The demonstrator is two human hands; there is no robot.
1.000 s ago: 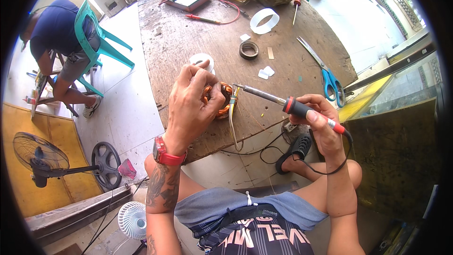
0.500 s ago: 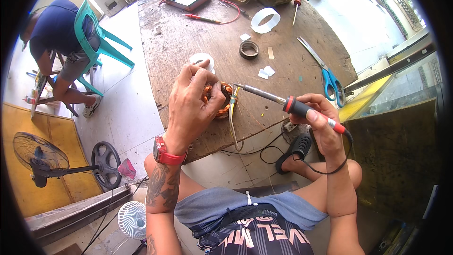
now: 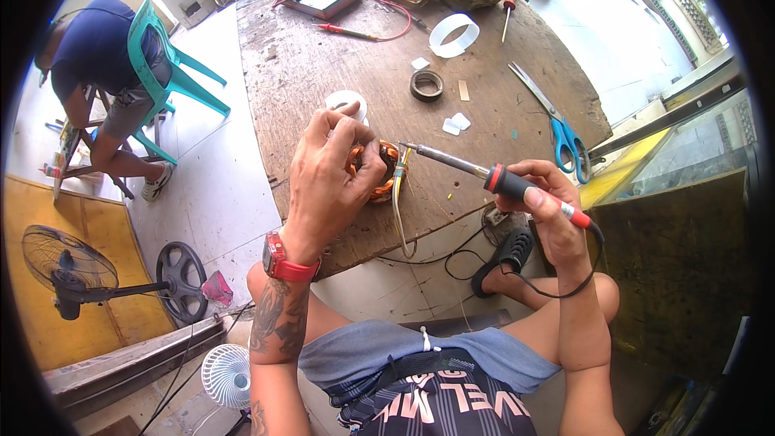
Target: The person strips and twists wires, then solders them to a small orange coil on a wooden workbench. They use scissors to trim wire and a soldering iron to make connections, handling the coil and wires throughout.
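Note:
My right hand (image 3: 553, 210) grips a soldering iron (image 3: 510, 183) by its black and red handle. Its metal tip points left and is at, or very close to, the wire ends beside a motor coil (image 3: 389, 189) wound with orange copper wire. The coil sits near the table's front edge. My left hand (image 3: 327, 165) is over its left side, thumb and fingertips pinched together; what they hold is hidden. Yellow and pale lead wires (image 3: 396, 194) run from the coil and loop over the edge. A white roll (image 3: 361, 105) lies just beyond my left fingers.
On the wooden table (image 3: 323, 64) lie blue-handled scissors (image 3: 567, 141), a dark ring (image 3: 425, 85), a white plastic band (image 3: 454, 35), a red-handled screwdriver (image 3: 508, 6) and a tester (image 3: 323, 0) with red leads. A person (image 3: 105, 56) sits at left; fans (image 3: 226, 375) stand below.

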